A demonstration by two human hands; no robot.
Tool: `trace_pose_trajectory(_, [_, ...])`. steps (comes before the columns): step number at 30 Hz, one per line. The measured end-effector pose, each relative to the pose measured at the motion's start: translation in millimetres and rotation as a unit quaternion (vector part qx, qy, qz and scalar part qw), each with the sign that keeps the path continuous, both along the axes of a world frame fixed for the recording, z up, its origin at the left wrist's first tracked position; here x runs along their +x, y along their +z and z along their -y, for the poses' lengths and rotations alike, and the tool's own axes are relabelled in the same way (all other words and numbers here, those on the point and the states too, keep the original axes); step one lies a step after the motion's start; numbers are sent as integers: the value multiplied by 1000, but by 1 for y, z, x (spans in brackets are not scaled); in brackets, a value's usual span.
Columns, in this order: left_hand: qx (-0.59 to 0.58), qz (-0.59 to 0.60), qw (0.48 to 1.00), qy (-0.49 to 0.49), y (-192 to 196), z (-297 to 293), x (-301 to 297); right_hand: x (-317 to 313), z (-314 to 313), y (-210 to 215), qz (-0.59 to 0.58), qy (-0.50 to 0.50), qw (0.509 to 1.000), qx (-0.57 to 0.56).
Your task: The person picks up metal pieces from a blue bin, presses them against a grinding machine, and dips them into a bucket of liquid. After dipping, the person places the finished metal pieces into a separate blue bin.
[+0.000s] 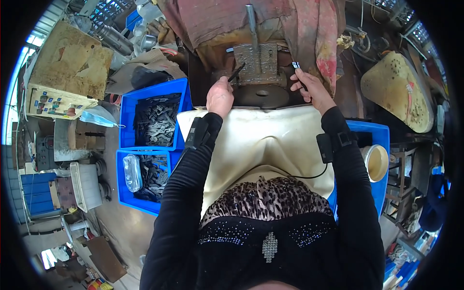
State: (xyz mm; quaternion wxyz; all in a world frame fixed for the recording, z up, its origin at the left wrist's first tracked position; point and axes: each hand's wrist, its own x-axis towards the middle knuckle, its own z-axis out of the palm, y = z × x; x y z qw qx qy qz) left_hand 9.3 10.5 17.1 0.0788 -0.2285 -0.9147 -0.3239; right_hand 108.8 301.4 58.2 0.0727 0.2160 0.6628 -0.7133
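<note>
My left hand [221,96] is closed on a thin dark metal piece [236,72], which points up and to the right at the left edge of a worn metal block [249,73]. To the right of the block, my right hand [311,91] pinches a small shiny metal piece [296,65] between thumb and fingertips. Between the hands lies a dark round disc [251,99] with an oval hole. From the block rises a metal rod [252,24]. The exact kind of either held piece is too small to make out.
Two blue bins at left, upper [183,99] and lower [145,205], hold dark metal pieces. A clear plastic container [132,172] lies in the lower one. At right, another blue bin [382,129] holds a pale bucket [377,163]. A cream apron [241,133] covers my lap. Stained cloth [212,24] drapes the machine.
</note>
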Motion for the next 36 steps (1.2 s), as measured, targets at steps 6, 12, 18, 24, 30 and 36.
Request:
trace_pose_trajectory(6, [0, 9, 1000, 27, 2, -2, 1, 2, 1, 12, -6, 3, 997, -73])
trace_pose_trajectory(12, [-25, 10, 999, 39, 4, -4, 2, 5, -19, -2, -41, 18, 984, -172])
trace_pose_trajectory(18, [-48, 1, 998, 40, 4, -5, 3, 2, -23, 3, -205, 50, 907, -365])
trace_pose_trajectory(24, [-59, -10, 997, 39, 0, -4, 0, 1, -8, 16, -238, 49, 872, -426])
trace_pose_trajectory(30, [-60, 1, 997, 43, 4, -5, 2, 6, 4, 32, -218, 30, 872, -438])
trace_pose_trajectory(36, [-60, -4, 997, 42, 6, -5, 3, 1, 2, 22, -239, 82, 852, -459])
